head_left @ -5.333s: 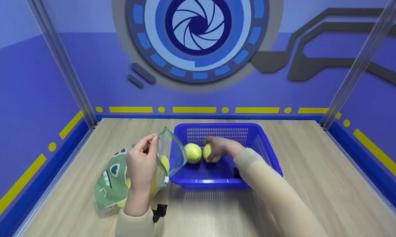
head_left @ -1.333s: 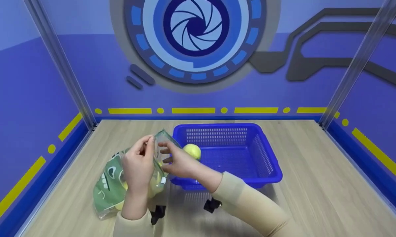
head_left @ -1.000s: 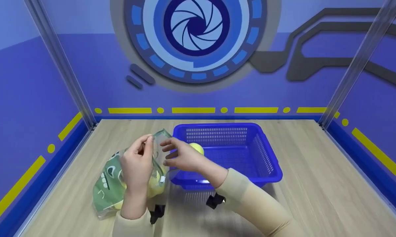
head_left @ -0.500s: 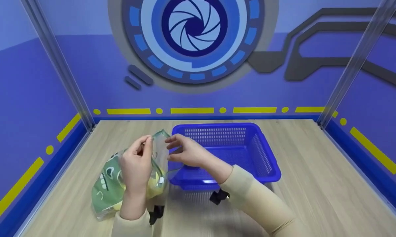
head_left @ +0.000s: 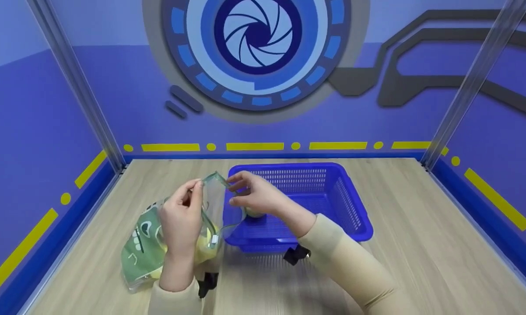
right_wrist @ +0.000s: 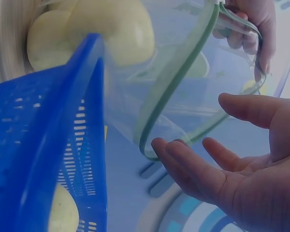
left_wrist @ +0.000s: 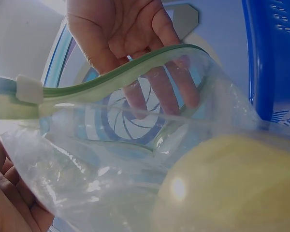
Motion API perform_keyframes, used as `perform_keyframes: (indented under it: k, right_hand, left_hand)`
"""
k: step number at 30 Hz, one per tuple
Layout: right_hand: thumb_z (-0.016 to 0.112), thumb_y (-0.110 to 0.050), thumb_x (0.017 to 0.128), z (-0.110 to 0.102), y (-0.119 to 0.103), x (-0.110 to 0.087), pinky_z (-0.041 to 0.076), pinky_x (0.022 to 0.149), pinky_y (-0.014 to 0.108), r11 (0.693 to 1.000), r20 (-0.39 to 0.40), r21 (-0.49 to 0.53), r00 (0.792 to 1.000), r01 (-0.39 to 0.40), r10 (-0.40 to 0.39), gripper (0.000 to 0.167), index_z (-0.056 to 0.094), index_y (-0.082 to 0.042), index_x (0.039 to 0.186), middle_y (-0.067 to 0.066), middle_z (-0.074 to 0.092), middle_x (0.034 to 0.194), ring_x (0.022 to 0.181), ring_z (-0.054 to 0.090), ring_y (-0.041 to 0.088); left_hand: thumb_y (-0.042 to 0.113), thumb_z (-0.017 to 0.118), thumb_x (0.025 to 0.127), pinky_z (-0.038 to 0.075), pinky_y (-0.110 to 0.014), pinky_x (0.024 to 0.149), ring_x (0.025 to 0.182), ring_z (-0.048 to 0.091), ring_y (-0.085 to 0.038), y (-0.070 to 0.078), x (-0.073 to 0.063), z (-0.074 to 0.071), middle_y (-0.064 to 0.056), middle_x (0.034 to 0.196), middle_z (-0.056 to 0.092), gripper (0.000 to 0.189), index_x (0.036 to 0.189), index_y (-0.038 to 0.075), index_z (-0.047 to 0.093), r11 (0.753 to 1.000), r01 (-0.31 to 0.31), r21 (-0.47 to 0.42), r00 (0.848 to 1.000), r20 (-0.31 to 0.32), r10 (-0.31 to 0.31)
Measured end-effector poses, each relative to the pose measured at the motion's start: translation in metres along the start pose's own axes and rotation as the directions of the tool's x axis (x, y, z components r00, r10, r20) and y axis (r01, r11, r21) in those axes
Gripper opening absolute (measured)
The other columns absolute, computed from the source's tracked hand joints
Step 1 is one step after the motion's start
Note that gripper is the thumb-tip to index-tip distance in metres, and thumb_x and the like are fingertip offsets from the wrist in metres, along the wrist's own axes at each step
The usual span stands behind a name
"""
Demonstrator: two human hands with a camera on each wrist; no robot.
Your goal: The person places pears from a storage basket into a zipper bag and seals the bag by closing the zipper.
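Note:
My left hand pinches the green-edged rim of a clear zip bag with a green cartoon face, holding its mouth up. Several yellow-green apples show through the clear plastic. The white zip slider sits at the near end of the opening. My right hand has loosely extended fingers and holds no fruit. Its fingertips are right at the far rim of the bag's mouth. Below that hand, one apple lies in the blue basket, mostly hidden by the hand in the head view.
The perforated basket stands just right of the bag, its left rim close to the bag's opening. A wooden tabletop lies under both. Blue printed panels enclose the back and sides.
Two apples were in the basket earlier, with my right hand gripping one; now one is there. Lately my right hand has moved from the bag's opening rightward, along its rim. My left hand keeps its pinch.

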State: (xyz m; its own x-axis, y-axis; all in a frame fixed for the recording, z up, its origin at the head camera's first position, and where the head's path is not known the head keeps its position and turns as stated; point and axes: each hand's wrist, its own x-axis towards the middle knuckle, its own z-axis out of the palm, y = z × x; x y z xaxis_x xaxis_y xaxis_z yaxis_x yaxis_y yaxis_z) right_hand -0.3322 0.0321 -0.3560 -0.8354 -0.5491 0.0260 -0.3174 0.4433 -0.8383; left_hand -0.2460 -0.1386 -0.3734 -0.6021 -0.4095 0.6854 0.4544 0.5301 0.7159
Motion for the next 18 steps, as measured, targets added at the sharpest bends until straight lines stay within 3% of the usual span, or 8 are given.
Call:
perform_keyframes:
  k: [18]
  right_hand:
    - [0.074, -0.015, 0.094, -0.020, 0.005, 0.004, 0.059, 0.095, 0.043, 0.999, -0.003, 0.016, 1.000, -0.027, 0.027, 0.044, 0.060, -0.013, 0.136, 0.012, 0.066, 0.133, 0.117, 0.067, 0.029]
  left_hand:
    - [0.002, 0.069, 0.096, 0.028, -0.014, 0.048, 0.052, 0.037, -0.001, -0.002, 0.002, 0.002, -0.006, 0.059, 0.051, 0.011, 0.099, -0.004, 0.078, 0.998, -0.062, -0.019, 0.998, -0.023, 0.061]
